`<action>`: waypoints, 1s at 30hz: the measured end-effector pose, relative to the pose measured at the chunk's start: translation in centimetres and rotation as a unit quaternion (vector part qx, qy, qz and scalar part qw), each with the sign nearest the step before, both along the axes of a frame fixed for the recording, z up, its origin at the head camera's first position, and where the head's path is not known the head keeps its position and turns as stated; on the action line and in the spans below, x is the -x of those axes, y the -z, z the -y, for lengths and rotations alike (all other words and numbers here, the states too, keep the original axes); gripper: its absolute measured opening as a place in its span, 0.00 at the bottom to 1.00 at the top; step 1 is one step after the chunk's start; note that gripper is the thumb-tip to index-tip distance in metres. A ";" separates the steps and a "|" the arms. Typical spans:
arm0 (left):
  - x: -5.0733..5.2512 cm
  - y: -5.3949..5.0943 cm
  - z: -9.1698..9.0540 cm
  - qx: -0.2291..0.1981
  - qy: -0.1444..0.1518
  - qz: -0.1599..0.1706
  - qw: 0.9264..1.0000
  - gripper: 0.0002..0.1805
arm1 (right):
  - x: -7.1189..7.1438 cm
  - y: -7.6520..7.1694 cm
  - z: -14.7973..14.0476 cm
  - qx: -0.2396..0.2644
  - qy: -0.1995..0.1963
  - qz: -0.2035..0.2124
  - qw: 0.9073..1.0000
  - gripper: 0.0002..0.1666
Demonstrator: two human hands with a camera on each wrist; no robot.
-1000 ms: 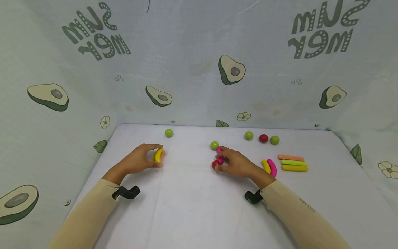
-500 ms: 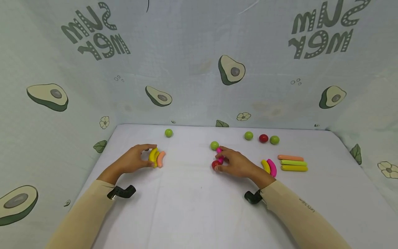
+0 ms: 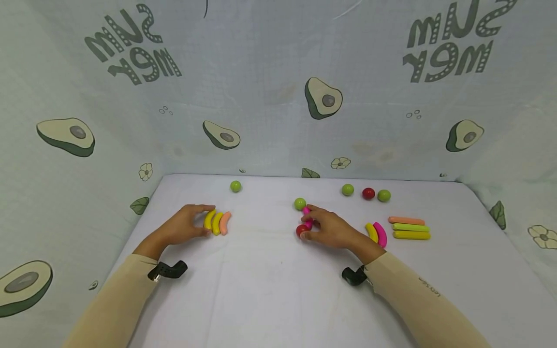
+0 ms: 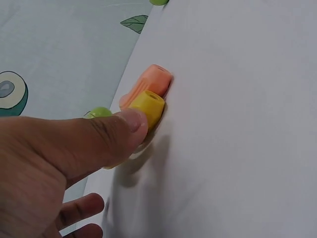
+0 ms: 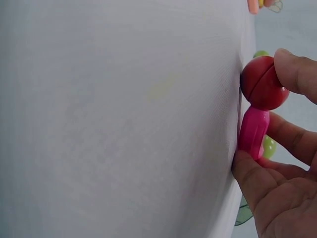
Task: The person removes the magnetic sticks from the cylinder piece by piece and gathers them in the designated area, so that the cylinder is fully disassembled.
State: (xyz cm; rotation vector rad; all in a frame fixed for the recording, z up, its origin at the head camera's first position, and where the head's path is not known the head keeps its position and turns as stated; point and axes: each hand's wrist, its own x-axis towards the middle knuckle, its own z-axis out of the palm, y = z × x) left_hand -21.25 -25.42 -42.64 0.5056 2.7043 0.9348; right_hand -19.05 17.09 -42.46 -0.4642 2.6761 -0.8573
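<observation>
In the head view, my left hand point(image 3: 184, 224) pinches the ends of a yellow toy banana point(image 3: 209, 220) between thumb and finger. A second yellow banana point(image 3: 216, 224) and a peach-coloured one point(image 3: 225, 223) lie close beside it in a row. The left wrist view shows my thumb covering most of the held piece. My right hand point(image 3: 328, 228) lies at the table's middle, thumb against a red ball point(image 5: 265, 83) and curled fingers about a pink banana-shaped piece point(image 5: 253, 131). Ball and pink piece touch or nearly touch. A green ball point(image 3: 300, 203) sits just past the pink piece.
One green ball point(image 3: 235, 186) lies at the back left of the white table point(image 3: 261, 290). At the back right are a green ball point(image 3: 347, 189), a red ball point(image 3: 368, 193) and another green ball point(image 3: 384, 195). Nearer lie yellow and pink bananas point(image 3: 380, 235) and coloured sticks point(image 3: 409, 227).
My left hand has moved left, and the yellow bananas have shifted left, spreading into a side-by-side row with the peach one. My right hand has stayed in place.
</observation>
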 end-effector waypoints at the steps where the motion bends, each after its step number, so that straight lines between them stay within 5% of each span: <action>1: 0.0 0.1 0.0 0.001 0.001 0.001 1.000 0.38 | 0.0 0.0 0.0 0.000 0.001 0.001 1.000 0.27; 14: -0.5 1.1 -0.1 0.038 0.000 -0.019 0.999 0.39 | -0.1 0.3 -0.1 0.005 0.000 0.000 1.000 0.26; 24: -0.5 0.6 -0.4 0.040 -0.002 -0.010 0.999 0.42 | -0.3 0.2 0.0 0.004 0.001 -0.002 1.000 0.27; 30: -0.7 0.2 -1.7 0.022 -0.015 -0.066 0.997 0.38 | -0.2 0.2 -0.1 0.001 0.004 0.000 1.000 0.32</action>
